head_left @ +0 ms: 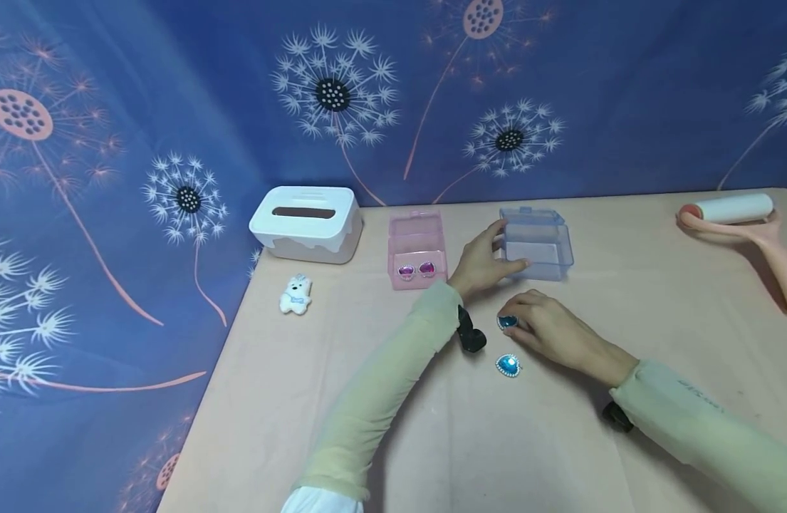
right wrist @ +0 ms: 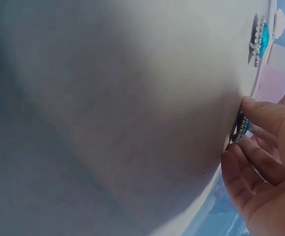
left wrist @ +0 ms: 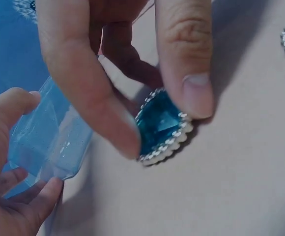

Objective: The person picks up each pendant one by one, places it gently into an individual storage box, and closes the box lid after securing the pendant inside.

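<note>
My left hand [head_left: 483, 263] grips the left side of an open clear blue plastic box [head_left: 539, 258], fingers spread along its edge. In the left wrist view, its fingertips wrap the corner of the same box [left wrist: 66, 147]. My right hand [head_left: 553, 331] pinches a blue heart-shaped gem [head_left: 507, 322] with a beaded silver rim between thumb and fingers. That gem [left wrist: 161, 125] appears large and tilted in the left wrist view, low over the tabletop. A second blue heart-shaped gem [head_left: 508, 365] lies on the table just nearer than the right hand.
Left of the blue box stands an open pink box [head_left: 417, 226] with two pink gems [head_left: 426, 268] inside. A white tissue box [head_left: 310, 231] and a small white bear figure [head_left: 295, 295] are farther left. A lint roller [head_left: 736, 209] lies at the far right.
</note>
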Tool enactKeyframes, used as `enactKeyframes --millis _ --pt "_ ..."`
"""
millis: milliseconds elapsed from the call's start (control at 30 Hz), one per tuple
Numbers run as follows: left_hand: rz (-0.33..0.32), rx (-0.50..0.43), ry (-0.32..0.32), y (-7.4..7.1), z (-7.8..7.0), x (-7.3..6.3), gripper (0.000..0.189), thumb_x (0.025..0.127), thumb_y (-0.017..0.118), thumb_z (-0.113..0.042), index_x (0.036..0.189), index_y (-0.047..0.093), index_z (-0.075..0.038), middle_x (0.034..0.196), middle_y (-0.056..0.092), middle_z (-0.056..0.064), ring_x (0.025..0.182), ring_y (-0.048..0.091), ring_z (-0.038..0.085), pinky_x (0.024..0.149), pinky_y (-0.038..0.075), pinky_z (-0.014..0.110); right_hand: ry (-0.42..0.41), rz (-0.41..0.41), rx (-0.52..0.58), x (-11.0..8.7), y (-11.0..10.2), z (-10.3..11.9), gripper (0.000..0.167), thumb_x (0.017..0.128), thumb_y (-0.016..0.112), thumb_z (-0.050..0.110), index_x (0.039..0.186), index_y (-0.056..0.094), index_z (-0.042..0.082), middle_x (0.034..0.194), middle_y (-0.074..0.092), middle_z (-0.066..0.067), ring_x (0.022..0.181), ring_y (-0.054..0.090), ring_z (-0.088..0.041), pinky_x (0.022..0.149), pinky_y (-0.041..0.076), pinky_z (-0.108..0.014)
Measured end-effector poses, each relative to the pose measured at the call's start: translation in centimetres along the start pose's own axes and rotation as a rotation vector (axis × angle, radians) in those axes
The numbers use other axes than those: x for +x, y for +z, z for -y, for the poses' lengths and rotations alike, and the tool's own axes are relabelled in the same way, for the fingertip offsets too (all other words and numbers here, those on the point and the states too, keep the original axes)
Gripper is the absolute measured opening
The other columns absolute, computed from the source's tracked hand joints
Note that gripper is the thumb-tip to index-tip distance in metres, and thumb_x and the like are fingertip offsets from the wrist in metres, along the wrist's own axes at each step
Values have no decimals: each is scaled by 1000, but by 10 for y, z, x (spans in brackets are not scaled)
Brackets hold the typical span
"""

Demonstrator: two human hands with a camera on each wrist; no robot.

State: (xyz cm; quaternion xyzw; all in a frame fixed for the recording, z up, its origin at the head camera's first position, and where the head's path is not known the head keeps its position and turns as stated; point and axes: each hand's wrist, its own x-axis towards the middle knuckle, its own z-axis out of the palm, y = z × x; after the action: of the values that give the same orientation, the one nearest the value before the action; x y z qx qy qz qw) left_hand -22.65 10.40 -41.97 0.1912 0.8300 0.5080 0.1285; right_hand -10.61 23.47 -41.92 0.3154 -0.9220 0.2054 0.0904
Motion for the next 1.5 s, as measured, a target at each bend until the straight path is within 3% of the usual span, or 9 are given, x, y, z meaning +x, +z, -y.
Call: enactKeyframes --millis 167,333,467,600,833,1233,1333,1500 --pt "4 23 4 0 0 1 85 80 81 -26 150 33 -18 148 46 1 130 53 18 99 49 25 23 -6 9 -7 -9 1 16 78 79 7 92 72 6 93 69 -4 85 63 -17 70 55 -35" --pt "-1 -8 -10 -1 -1 2 85 79 82 -25 149 34 -18 147 47 0 130 53 16 99 49 24 23 -75 -9 -16 -29 -3 20 74 81 3 92 72 7 94 69 -3 87 66 -19 69 56 -38" --pt "-2 -48 -6 -1 0 2 84 79 82 -22 149 35 -17 147 47 0 130 53 17 98 50 25 42 -146 -28 -20 -48 -8 28 69 82 -1 94 72 6 95 68 -6 78 68 -21 63 58 -38" --pt "3 -62 2 -1 2 2 83 79 82 -21 148 36 -16 146 48 3 129 54 18 94 51 21 48 -210 -38 -18 -63 -13 34 65 83 -3 96 72 7 96 69 -8 69 66 -20 56 55 -30" --pt "19 -92 12 -2 2 1 83 80 81 -20 149 34 -14 146 47 5 130 53 20 90 53 19 43 -266 -70 -6 -78 -20 34 63 83 -2 94 71 7 96 70 -10 66 66 -22 59 49 -16" --pt "16 -53 -6 -3 3 1 87 81 80 -26 151 30 -17 151 42 0 132 51 19 95 51 22 164 -307 -81 22 -78 -42 24 74 79 3 97 72 4 97 72 -11 69 68 -26 64 47 -13" --pt "7 -43 -8 -4 3 1 87 81 80 -27 152 30 -18 151 42 0 132 51 19 97 51 25 210 -297 -59 28 -73 -49 22 76 78 4 98 73 5 98 72 -11 71 69 -26 65 51 -18" --pt "16 -18 -12 -5 2 0 87 81 79 -30 152 30 -20 152 41 -3 133 50 17 99 50 25 279 -266 22 35 -65 -57 20 79 76 4 99 73 4 99 72 -12 75 70 -30 66 53 -17"
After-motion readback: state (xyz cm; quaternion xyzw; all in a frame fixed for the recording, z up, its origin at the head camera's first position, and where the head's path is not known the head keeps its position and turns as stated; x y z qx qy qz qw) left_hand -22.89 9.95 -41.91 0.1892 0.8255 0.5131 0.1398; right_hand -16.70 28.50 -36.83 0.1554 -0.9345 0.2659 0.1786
